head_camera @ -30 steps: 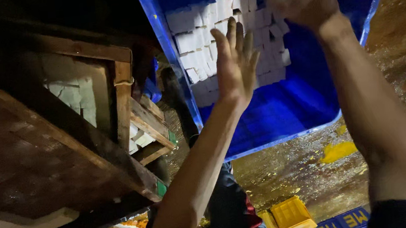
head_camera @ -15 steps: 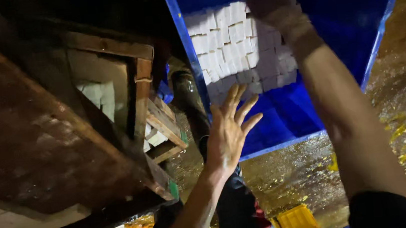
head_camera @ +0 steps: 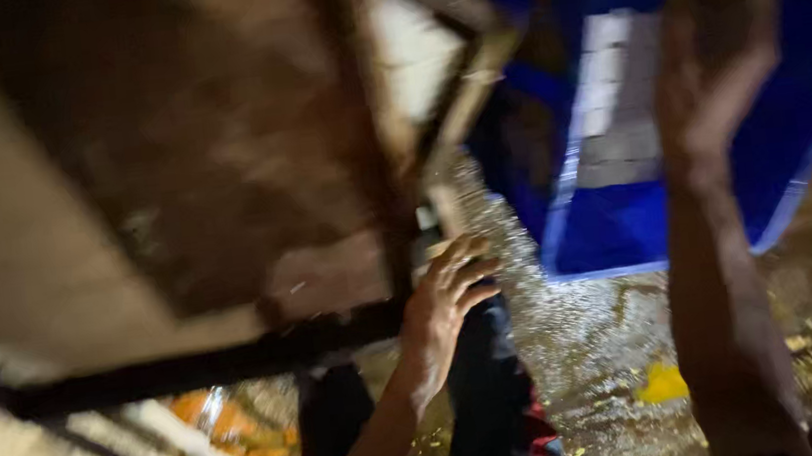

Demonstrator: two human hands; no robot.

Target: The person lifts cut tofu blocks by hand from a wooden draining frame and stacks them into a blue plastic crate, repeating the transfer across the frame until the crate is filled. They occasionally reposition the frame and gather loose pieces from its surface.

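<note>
Frame heavily blurred; detail is smearing throughout.

Right hand [head_camera: 716, 65] is reaching up into the big blue plastic bin [head_camera: 627, 230]. Fingers are looking curled, seen from the back of the hand, but whether they are closing on anything cannot be told through the blur. The hand is sitting just beside the stack of small white rectangular blocks [head_camera: 609, 101], which is lying inside the bin against its blue wall; contact with the blocks is unclear.

Left hand [head_camera: 449, 299] is hanging lower, near frame centre, fingers spread and slightly bent, holding nothing. It is hovering at the corner of the dark brown wooden frame structure [head_camera: 249, 164], close to the black bar [head_camera: 189, 366] running along that structure's lower edge; touching or not cannot be told.

Below the hands, wet glistening ground [head_camera: 579, 341] is showing, with a yellow patch [head_camera: 666, 384] lying on it near the right forearm. The person's dark clothing [head_camera: 490, 400] is showing under the left arm. Orange shapes [head_camera: 237, 437] are lying at lower left, too blurred to identify.
</note>
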